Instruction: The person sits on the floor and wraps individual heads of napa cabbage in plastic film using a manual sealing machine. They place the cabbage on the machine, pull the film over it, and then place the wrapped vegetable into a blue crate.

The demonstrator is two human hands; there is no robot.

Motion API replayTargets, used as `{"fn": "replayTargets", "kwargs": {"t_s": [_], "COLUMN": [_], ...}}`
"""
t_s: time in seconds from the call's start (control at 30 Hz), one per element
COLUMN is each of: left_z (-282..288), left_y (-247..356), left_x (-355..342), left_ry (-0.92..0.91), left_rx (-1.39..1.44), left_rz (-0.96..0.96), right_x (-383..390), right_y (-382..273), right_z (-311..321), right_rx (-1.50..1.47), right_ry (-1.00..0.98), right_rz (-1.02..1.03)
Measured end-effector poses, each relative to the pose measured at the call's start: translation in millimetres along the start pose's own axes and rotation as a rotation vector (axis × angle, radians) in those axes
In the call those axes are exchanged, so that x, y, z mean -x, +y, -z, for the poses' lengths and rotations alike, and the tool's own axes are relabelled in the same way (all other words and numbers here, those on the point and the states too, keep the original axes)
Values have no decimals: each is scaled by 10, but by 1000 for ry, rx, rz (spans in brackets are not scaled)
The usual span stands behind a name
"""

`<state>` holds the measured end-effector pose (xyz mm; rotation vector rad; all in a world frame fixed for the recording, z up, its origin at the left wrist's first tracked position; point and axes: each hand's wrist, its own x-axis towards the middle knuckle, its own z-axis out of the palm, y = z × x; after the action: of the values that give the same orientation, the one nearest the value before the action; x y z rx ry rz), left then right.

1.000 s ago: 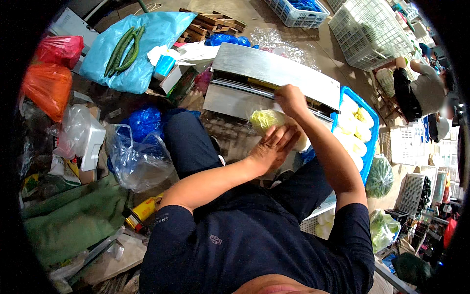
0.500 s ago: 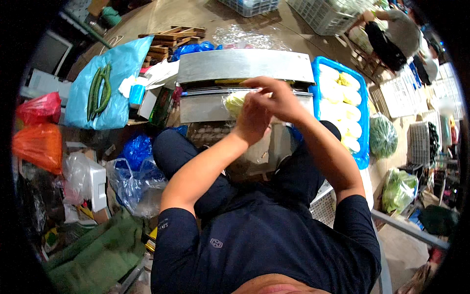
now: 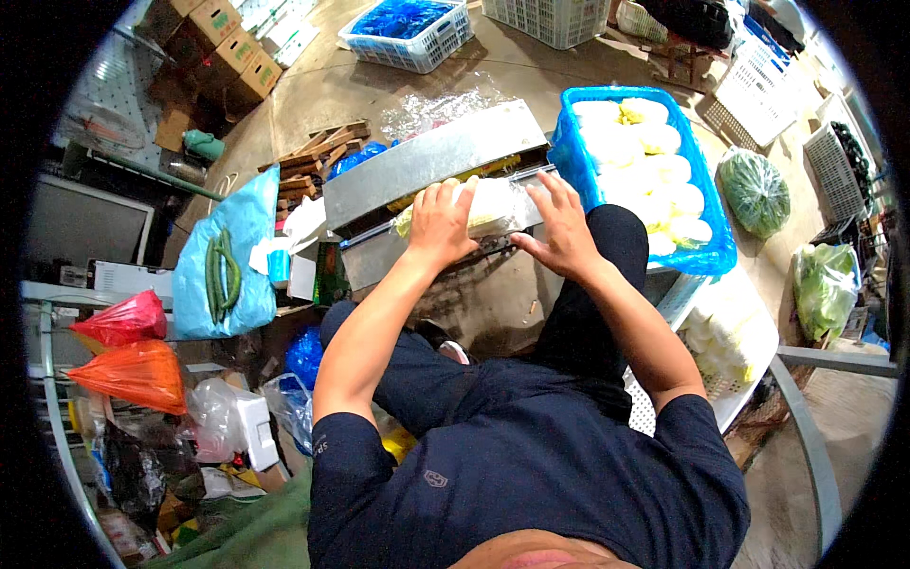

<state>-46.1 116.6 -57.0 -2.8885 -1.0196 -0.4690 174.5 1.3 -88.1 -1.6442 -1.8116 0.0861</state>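
A pale cabbage in clear film (image 3: 493, 204) lies across the front of a steel wrapping machine (image 3: 427, 156). My left hand (image 3: 438, 228) lies over the cabbage's left part, its fingers bent round the top. My right hand (image 3: 561, 228) is at the right end, fingers spread apart and thumb out, close to the film; whether it touches is hard to tell. Just right of the machine, a blue plastic-lined crate (image 3: 716, 251) holds several pale wrapped cabbages. A white crate (image 3: 735, 398) with more pale produce sits below it, beside my right arm.
Cucumbers (image 3: 220, 275) lie on light-blue plastic at left, above red (image 3: 123, 321) and orange bags (image 3: 128, 377). Wooden slats (image 3: 313, 152) and cartons (image 3: 209, 57) are behind. Bagged greens (image 3: 754, 190), stacked crates and part of a person (image 3: 687, 19) occupy the right and top right.
My hands have separated from their crossed position over the cabbage and now sit at either side of it, the right one opened out. The head view has shifted, bringing more floor and cartons in.
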Motion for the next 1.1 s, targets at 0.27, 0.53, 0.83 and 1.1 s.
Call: {"fn": "replayTargets", "kwargs": {"t_s": [0.27, 0.53, 0.83, 1.1], "left_z": [790, 1088, 984, 694], "left_y": [80, 90, 323, 316], "left_x": [106, 463, 793, 969], "left_ry": [-181, -393, -766, -910], "left_rx": [506, 1359, 1717, 1835], "left_rz": [227, 544, 492, 421], "right_x": [-258, -305, -535, -395], "right_y": [-166, -434, -590, -746], "right_z": [412, 276, 556, -80], "right_rx": [-408, -775, -890, -1485], "right_ry": [134, -55, -125, -700], "right_rz": [166, 19, 188, -193]}}
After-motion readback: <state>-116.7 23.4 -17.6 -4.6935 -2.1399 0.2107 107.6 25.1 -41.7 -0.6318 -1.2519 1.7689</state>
